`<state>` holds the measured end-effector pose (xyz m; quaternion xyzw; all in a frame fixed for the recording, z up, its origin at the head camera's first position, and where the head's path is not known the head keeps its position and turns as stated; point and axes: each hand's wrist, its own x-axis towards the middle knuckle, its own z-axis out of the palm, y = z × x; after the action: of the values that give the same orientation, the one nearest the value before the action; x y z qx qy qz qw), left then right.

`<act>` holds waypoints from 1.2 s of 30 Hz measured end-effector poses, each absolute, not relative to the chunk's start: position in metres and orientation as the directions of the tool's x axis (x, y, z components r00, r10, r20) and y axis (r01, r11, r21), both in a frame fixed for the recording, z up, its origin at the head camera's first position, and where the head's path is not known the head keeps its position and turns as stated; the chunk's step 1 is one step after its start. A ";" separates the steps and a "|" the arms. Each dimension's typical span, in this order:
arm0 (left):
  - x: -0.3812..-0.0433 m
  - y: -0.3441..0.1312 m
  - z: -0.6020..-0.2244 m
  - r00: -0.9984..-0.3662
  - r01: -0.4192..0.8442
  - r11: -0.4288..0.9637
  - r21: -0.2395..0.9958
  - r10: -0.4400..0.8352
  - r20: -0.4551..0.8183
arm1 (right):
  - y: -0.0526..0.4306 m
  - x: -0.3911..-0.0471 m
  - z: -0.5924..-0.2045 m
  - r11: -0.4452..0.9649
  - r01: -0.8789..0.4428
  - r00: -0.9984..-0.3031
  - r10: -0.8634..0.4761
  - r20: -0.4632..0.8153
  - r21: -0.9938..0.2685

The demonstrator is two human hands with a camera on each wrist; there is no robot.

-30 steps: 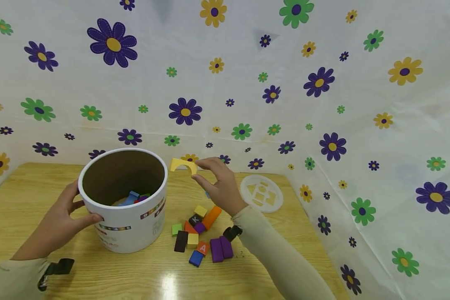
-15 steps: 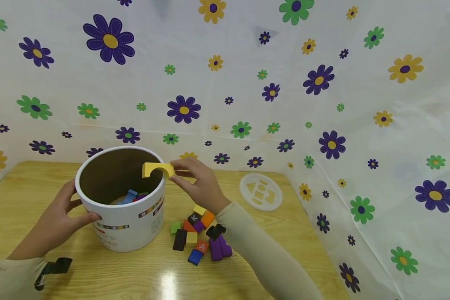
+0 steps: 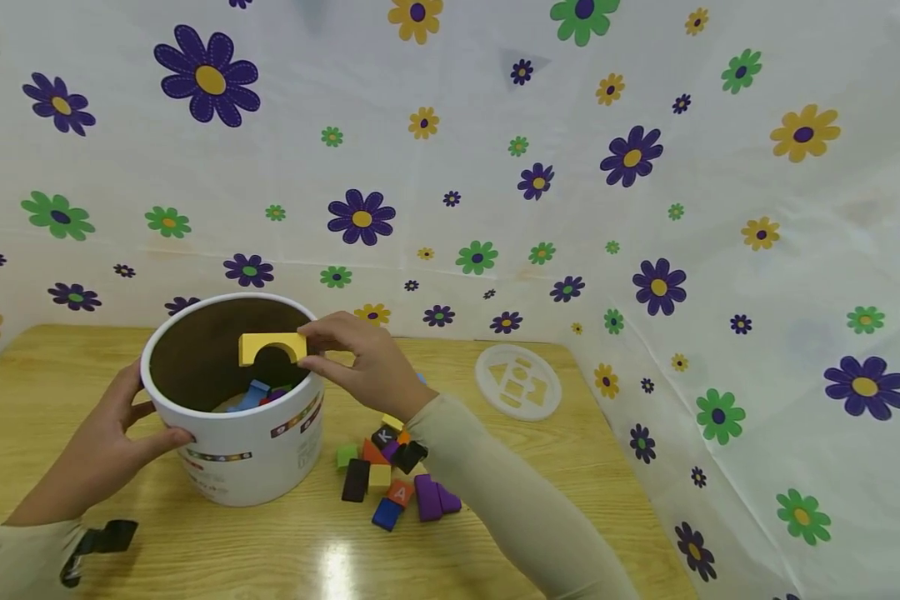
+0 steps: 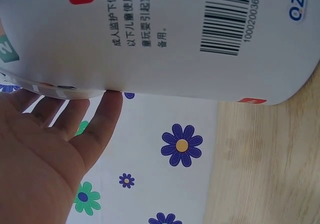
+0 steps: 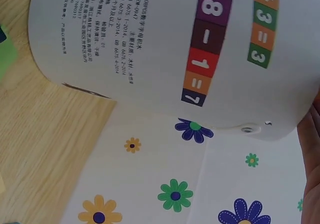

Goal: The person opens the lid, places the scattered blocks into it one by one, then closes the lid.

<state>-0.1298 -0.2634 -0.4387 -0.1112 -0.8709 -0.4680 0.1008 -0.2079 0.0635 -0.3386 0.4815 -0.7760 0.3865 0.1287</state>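
In the head view a white bucket (image 3: 251,458) stands on the table at left, open at the top, with several coloured blocks (image 3: 258,396) inside. My left hand (image 3: 105,442) holds its left side, thumb at the front and fingers farther back; the left wrist view shows those fingers against the wall. Between thumb and fingers of my right hand (image 3: 367,362) is a yellow arch block (image 3: 270,343), pinched by its right end. The arch hangs over the bucket's opening, near the right rim. In the right wrist view only an edge of the hand (image 5: 311,144) shows beside the bucket.
Right of the bucket lies a loose group of blocks, among them a black one (image 3: 356,481), a blue one (image 3: 387,513) and a purple one (image 3: 427,497). A round white lid with shaped holes (image 3: 483,392) lies farther back. A flowered sheet (image 3: 450,167) surrounds the table.
My right hand has carried the yellow arch block leftward, from beside the bucket to over its opening. The left hand keeps its hold on the bucket.
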 end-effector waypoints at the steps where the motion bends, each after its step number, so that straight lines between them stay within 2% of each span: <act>1: -0.129 -0.264 -0.439 -0.954 0.290 0.538 0.791 0.100 0.282 | 0.062 -0.208 -0.339 0.246 -0.852 -0.497 -0.659 0.565 -0.462; 4: -0.128 -0.264 -0.439 -0.955 0.287 0.535 0.794 0.095 0.281 | 0.060 -0.208 -0.339 0.277 -0.857 -0.496 -0.672 0.550 -0.435; 13: -0.126 -0.264 -0.439 -0.953 0.293 0.531 0.795 0.091 0.290 | 0.055 -0.206 -0.337 0.332 -0.824 -0.548 -0.675 0.495 -0.459; 20: -0.127 -0.263 -0.439 -0.947 0.313 0.514 0.798 0.103 0.305 | 0.054 -0.208 -0.335 0.300 -0.837 -0.518 -0.705 0.484 -0.457; 31: -0.128 -0.261 -0.438 -0.948 0.310 0.515 0.800 0.099 0.303 | 0.052 -0.210 -0.337 0.253 -0.828 -0.516 -0.694 0.503 -0.501; 36: -0.129 -0.262 -0.437 -0.948 0.311 0.505 0.805 0.104 0.301 | 0.052 -0.210 -0.340 0.231 -0.792 -0.548 -0.677 0.492 -0.565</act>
<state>-0.1294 -0.2622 -0.4372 -0.1204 -0.8607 -0.4828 0.1073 -0.2095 0.0517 -0.3397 0.4702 -0.7812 0.4044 0.0712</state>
